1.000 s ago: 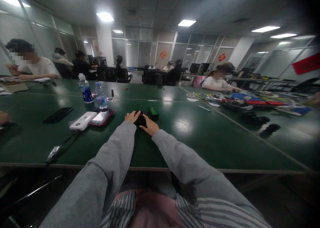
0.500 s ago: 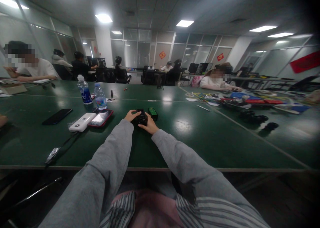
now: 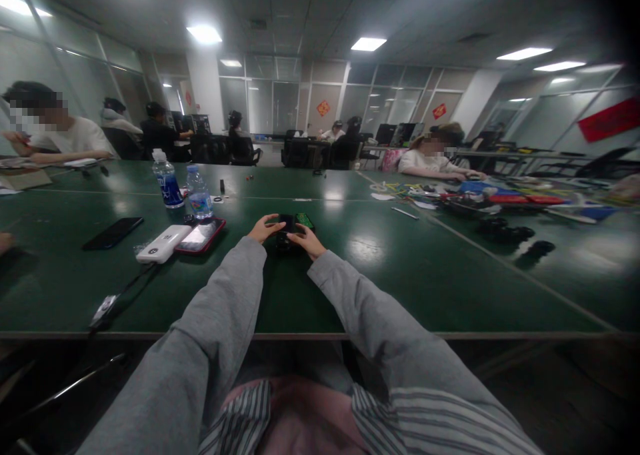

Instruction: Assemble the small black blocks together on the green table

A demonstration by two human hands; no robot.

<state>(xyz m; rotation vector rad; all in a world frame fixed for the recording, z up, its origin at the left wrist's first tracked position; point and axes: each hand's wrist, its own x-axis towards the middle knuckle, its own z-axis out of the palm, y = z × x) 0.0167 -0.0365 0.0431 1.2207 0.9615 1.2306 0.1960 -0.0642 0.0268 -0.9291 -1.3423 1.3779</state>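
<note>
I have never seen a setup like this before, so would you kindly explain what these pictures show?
Gladly. There is no machine here: a person works with two bare hands. The view comes from a camera worn on that person's head, looking forward and down, so the grey sleeves reach away from us.

The left hand and right hand hold a small black gadget between them. Just beyond it is a green-topped box.

To the left, the green table carries a dark phone, a white gadget and two bottles, blue and clear.
</note>
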